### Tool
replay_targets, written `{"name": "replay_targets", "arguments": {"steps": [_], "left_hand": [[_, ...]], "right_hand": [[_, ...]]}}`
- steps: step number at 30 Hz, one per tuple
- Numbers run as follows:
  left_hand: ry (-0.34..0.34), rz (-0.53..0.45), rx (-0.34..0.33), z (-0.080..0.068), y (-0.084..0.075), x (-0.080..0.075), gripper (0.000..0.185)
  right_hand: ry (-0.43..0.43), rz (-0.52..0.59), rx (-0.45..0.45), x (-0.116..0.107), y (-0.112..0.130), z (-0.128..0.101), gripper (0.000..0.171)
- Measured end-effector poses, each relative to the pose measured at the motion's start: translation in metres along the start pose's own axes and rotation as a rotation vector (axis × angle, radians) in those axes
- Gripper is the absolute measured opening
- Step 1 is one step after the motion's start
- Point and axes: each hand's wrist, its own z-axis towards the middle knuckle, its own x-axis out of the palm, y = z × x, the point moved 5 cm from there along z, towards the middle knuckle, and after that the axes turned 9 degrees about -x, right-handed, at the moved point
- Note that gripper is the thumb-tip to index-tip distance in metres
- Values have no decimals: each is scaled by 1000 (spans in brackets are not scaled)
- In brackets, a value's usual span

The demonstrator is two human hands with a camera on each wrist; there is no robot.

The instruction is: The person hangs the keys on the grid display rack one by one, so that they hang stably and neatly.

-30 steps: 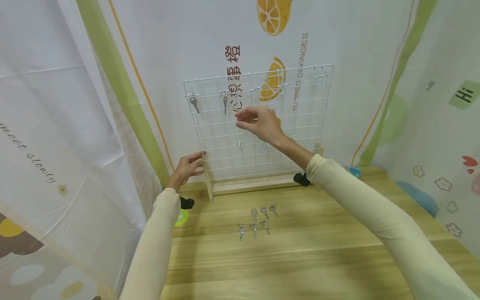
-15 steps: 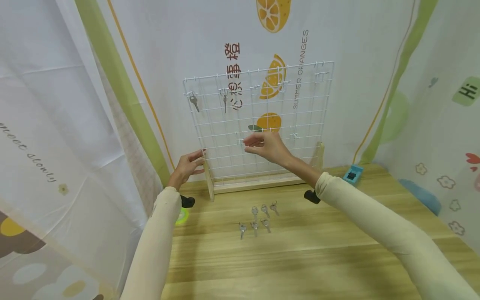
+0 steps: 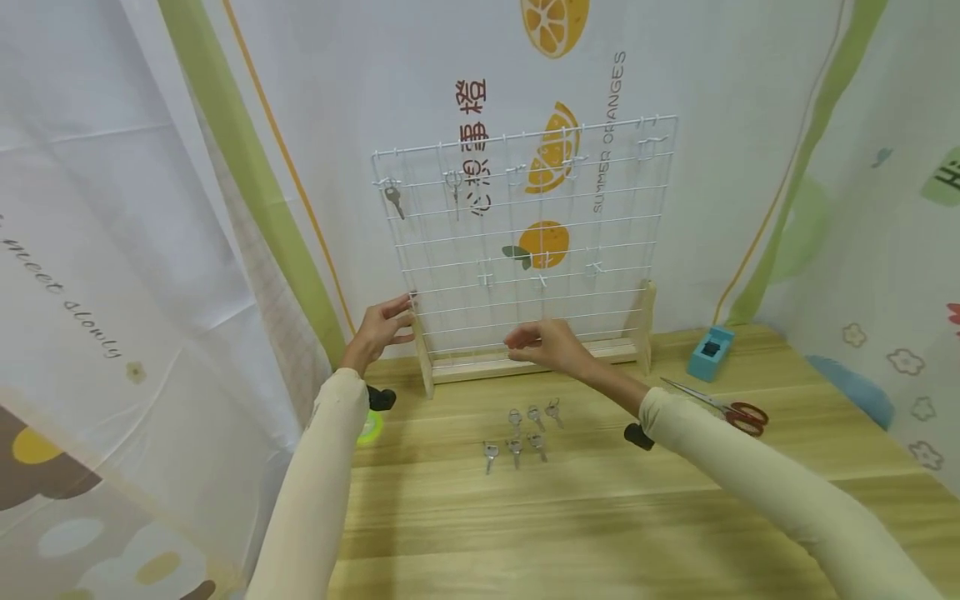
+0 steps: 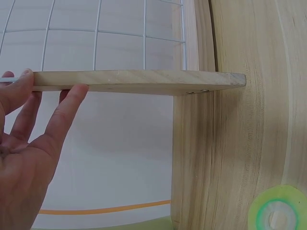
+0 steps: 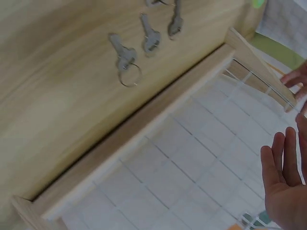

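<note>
Keys [image 3: 521, 435] lie in a loose cluster of six on the counter [image 3: 600, 517], just below the right hand [image 3: 546, 346] and well to the right of the left hand [image 3: 381, 329]. Behind both hands stands a white wire rack [image 3: 525, 242] in a wooden base [image 3: 525, 363]; two more keys hang from hooks along its top left, above the left hand. The left hand rests against the rack's left wooden upright [image 4: 134, 81], its straight fingers [image 4: 67, 108] touching the edge of the wood, gripping nothing. The right hand hovers empty in front of the rack's bottom rail, fingers loosely extended and slightly spread, palm turned toward the counter. Past the right forearm lie scissors [image 3: 720, 404] and a small blue box [image 3: 711, 352]. Compared with a second ago, the right hand has dropped from the upper rows of the rack, near the second hanging key, to just above the base, while the left hand has kept its place on the upright.
</note>
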Motion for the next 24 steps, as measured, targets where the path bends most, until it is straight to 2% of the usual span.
{"name": "replay_targets", "arguments": {"steps": [14, 24], "left_hand": [[7, 10, 21, 1, -1, 2, 55], [1, 11, 10, -1, 1, 1, 53]], "right_hand": [[47, 44, 36, 32, -34, -29, 20], [128, -2, 94, 54, -54, -45, 21]]}}
